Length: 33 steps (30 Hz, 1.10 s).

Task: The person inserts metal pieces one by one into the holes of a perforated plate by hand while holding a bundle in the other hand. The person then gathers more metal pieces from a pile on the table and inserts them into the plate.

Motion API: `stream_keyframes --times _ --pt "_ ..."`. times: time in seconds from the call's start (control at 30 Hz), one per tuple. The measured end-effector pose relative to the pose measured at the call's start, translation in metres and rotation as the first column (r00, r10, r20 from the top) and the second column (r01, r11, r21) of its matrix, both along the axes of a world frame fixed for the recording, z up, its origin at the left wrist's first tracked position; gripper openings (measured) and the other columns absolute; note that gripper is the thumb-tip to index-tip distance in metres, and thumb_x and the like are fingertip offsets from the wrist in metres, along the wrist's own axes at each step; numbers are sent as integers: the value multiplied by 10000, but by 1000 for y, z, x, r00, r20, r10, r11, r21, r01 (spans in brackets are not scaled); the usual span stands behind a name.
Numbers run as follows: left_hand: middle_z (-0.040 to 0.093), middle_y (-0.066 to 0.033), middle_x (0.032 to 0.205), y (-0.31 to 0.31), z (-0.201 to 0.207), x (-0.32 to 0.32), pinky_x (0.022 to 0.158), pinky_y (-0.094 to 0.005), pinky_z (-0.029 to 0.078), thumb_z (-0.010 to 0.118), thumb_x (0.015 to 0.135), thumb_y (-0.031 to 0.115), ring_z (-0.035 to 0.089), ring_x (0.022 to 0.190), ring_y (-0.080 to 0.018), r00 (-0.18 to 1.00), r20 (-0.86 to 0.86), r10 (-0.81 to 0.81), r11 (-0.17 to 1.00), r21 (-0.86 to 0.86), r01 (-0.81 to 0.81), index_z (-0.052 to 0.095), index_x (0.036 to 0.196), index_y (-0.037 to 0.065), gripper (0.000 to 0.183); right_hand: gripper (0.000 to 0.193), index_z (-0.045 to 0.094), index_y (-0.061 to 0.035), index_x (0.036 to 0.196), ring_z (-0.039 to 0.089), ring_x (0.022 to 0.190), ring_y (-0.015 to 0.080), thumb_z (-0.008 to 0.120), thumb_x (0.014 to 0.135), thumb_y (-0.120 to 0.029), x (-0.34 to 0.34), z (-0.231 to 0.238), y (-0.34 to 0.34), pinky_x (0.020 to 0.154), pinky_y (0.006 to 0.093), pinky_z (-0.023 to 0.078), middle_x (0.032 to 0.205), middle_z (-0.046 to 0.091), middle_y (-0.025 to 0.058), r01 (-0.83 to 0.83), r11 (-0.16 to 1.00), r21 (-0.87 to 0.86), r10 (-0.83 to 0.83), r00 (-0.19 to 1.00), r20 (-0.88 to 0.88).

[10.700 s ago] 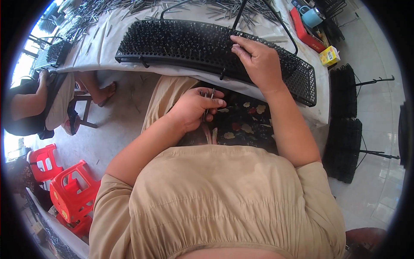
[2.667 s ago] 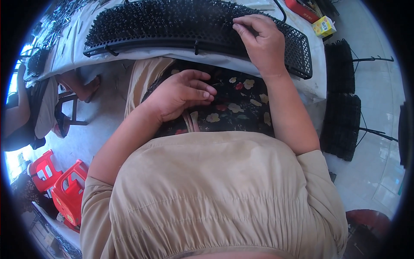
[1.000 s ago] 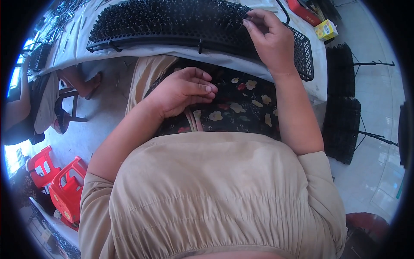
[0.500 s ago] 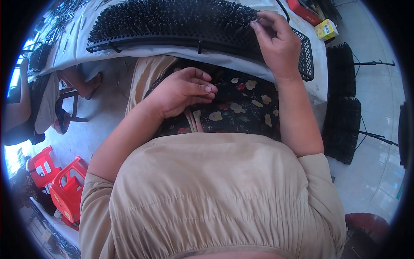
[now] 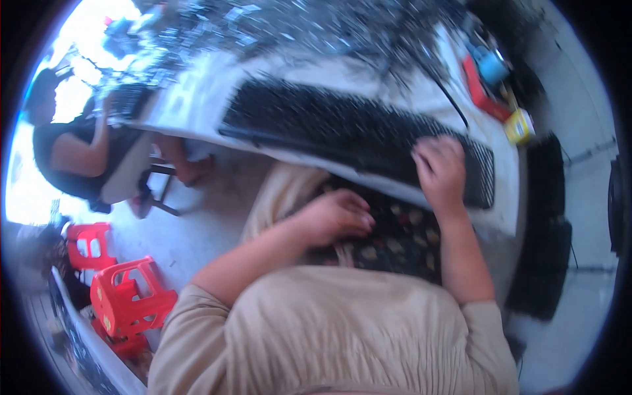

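Observation:
A long black perforated rack (image 5: pixel 485 174) lies along the near edge of a white-covered table, with dense dark upright pieces (image 5: pixel 322 125) filling most of it. Motion blur keeps me from telling what those pieces are. My right hand (image 5: pixel 442 170) is at the rack's right part, fingers curled toward the thumb. Over my lap, above a dark flowered cloth (image 5: pixel 401 230), hovers my left hand (image 5: pixel 337 217), its fingers bent and drawn together. Whether either hand pinches something small cannot be made out.
Loose dark and shiny slender pieces (image 5: pixel 316 29) heap across the far table. A red box (image 5: pixel 482 92) and a yellow carton (image 5: pixel 519 126) sit at its right end. Another person (image 5: pixel 79 155) sits at left. Red plastic stools (image 5: pixel 125 299) stand lower left; black racks (image 5: pixel 543 263) stand at right.
The view has swung up and left, blurring the picture and showing more of the far table and the seated person. Both hands stay in much the same place relative to the rack and lap.

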<state>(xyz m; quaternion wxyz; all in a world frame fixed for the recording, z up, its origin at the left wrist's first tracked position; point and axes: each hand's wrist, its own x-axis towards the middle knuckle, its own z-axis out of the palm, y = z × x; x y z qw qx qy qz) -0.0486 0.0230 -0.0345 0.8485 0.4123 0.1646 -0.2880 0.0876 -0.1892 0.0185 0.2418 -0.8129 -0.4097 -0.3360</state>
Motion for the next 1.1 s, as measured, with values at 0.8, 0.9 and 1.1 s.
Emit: stream_keyframes --times 0.8,0.9,1.1 --pt "677 -88 960 110 26 -5 712 -310 540 757 840 195 642 849 -166 874 403 272 588 649 -483 615 1071 -2 335 450 459 -207 1456 423 1333 311 497 1024 -326 29 -21 -204 1076 506 346 1429 495 174 654 735 -179 -577 464 -672" --pt "687 -104 966 121 12 -2 745 -321 546 753 838 203 650 846 -169 831 528 175 255 791 -557 633 1037 4 306 383 507 -170 1370 466 1240 331 466 1027 -335 59 -47 -187 1027 498 377 1345 531 175 653 749 -115 -601 596 -532" --pt "690 -136 932 126 40 1 762 -344 539 756 813 201 672 864 -207 750 580 319 221 724 -654 623 1015 0 315 362 601 -97 1199 552 1053 372 403 1033 -351 49 -108 -259 928 483 439 1177 603 176 619 702 -352 -697 698 -163"
